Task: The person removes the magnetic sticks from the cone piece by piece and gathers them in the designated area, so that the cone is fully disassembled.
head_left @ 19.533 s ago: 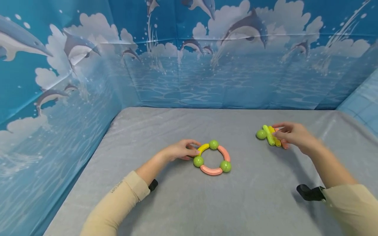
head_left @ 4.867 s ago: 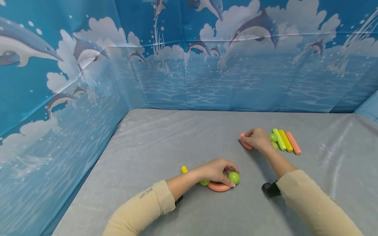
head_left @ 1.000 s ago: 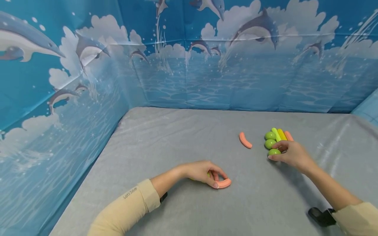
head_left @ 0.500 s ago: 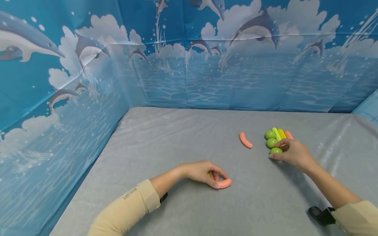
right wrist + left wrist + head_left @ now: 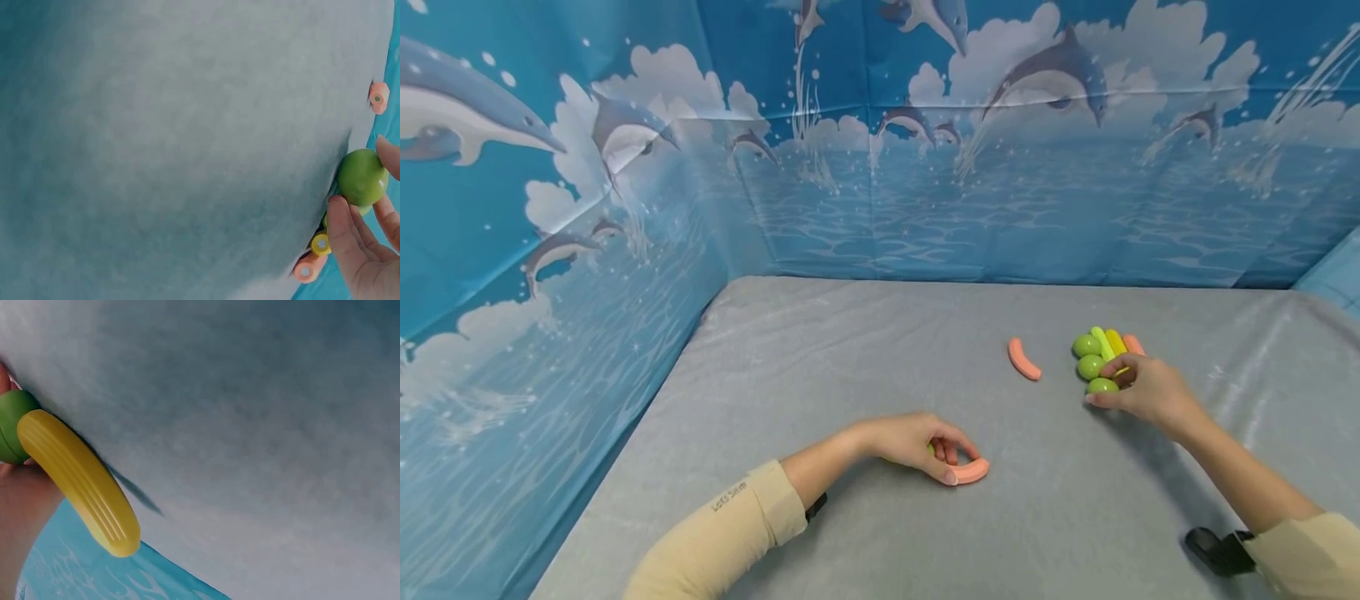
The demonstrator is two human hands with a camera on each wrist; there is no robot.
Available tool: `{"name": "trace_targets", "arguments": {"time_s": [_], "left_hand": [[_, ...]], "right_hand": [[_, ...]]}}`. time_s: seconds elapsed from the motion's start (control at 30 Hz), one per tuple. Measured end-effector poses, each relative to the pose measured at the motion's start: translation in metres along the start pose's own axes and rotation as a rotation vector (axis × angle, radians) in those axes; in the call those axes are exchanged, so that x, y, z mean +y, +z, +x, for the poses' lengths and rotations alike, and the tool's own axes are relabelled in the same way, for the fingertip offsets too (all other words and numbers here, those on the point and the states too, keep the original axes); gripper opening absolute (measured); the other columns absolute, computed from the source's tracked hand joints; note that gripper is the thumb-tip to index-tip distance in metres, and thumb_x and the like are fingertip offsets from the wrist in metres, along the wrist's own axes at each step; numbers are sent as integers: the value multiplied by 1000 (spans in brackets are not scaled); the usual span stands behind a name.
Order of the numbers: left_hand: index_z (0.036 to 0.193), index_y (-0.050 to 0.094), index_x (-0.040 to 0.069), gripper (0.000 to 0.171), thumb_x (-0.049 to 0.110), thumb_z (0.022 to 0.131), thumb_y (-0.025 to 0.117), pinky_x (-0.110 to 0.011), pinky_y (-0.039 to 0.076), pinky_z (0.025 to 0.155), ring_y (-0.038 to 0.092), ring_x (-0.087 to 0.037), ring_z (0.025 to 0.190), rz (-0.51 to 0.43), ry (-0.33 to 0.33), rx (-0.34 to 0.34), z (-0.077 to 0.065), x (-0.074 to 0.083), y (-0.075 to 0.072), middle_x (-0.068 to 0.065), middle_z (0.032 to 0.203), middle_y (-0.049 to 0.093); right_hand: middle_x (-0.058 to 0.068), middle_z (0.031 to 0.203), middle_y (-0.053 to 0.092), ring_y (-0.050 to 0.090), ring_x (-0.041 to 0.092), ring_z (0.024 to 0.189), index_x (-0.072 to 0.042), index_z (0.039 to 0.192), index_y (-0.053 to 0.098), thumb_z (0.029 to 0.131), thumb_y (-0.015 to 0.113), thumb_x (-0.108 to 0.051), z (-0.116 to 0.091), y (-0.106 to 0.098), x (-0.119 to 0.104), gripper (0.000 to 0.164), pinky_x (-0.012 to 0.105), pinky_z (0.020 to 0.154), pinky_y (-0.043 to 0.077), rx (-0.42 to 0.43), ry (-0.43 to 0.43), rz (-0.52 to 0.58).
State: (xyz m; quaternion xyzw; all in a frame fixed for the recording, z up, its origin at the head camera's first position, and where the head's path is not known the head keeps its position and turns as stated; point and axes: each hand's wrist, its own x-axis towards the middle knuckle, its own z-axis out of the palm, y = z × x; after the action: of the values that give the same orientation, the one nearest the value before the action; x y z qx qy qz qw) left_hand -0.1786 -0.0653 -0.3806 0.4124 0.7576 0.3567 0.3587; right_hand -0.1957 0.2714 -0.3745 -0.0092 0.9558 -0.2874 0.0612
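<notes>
My left hand [image 5: 917, 442] curls over a partly joined toy set on the cloth. A salmon curved piece [image 5: 972, 472] sticks out past its thumb and fingertips. In the left wrist view, a green ball [image 5: 15, 425] sits by the palm, with a yellow curved piece [image 5: 81, 481] extending from it. My right hand [image 5: 1153, 393] pinches another green ball [image 5: 362, 177] between thumb and fingers, at the near end of a row. Two more green balls [image 5: 1087, 356] lie just beyond it. The right fingers partly hide the straight sticks beside the row.
Lime [image 5: 1102, 342], yellow [image 5: 1116, 340] and salmon [image 5: 1133, 343] sticks lie side by side right of the balls. A loose salmon curved piece [image 5: 1023, 359] rests left of them. Grey cloth [image 5: 850, 350] covers the table; a dolphin-print curtain [image 5: 865, 200] stands behind and at the left.
The ring first seen under the left hand has come apart; one salmon curve now lies loose at the back. The right hand brought a green ball to the row, then shifted it slightly right.
</notes>
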Motion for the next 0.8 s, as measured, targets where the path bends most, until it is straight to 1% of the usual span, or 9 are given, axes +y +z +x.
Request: {"name": "trace_targets", "arguments": {"time_s": [0.1,0.2,0.33,0.47,0.57,0.7,0.8], "left_hand": [[126,58,6,40,11,87,67,-17,44,78,54,-3,86,16,-6,-2,-1,1,0,-1,101,60],[127,57,7,44,12,85,70,-17,41,83,52,-4,94,36,-21,17,-3,1,-3,-3,107,59],[128,57,9,50,13,81,73,-17,40,86,52,-5,100,42,-54,42,-9,-2,-8,-2,112,59],[129,56,10,53,12,79,76,-18,41,84,53,-4,97,50,-68,59,-17,-5,-12,-2,111,59],[129,56,10,54,11,78,76,-21,43,82,54,-5,92,62,-58,64,-22,-7,-15,-2,109,60],[127,57,7,53,10,78,76,-23,44,85,54,-6,90,81,-38,66,-28,-11,-19,0,106,60],[126,58,7,51,10,78,76,-23,43,87,54,-6,92,88,-34,70,-31,-13,-20,1,107,60]], "right_hand": [[27,95,58,54,32,81,9,105,54,71,80,-27,-2,-3,3,55,33,59,45,-14,-9,14],[26,98,58,56,31,82,8,106,54,72,79,-26,-3,-8,3,55,32,59,46,-26,-25,47],[25,102,57,56,30,83,7,109,54,74,79,-30,-3,-16,-1,57,31,60,47,-47,-30,73],[24,105,57,55,34,91,5,110,55,76,77,-31,-4,-22,-9,54,31,62,47,-51,-52,86],[22,107,57,54,35,96,4,113,56,78,76,-31,-6,-24,-17,54,31,64,48,-61,-85,98],[19,106,57,56,30,94,4,115,58,78,76,-31,-7,-22,-32,54,30,65,50,-102,-144,137],[15,102,57,57,25,90,4,115,59,79,76,-27,-11,-15,-44,50,29,66,51,-172,-199,197]]}}
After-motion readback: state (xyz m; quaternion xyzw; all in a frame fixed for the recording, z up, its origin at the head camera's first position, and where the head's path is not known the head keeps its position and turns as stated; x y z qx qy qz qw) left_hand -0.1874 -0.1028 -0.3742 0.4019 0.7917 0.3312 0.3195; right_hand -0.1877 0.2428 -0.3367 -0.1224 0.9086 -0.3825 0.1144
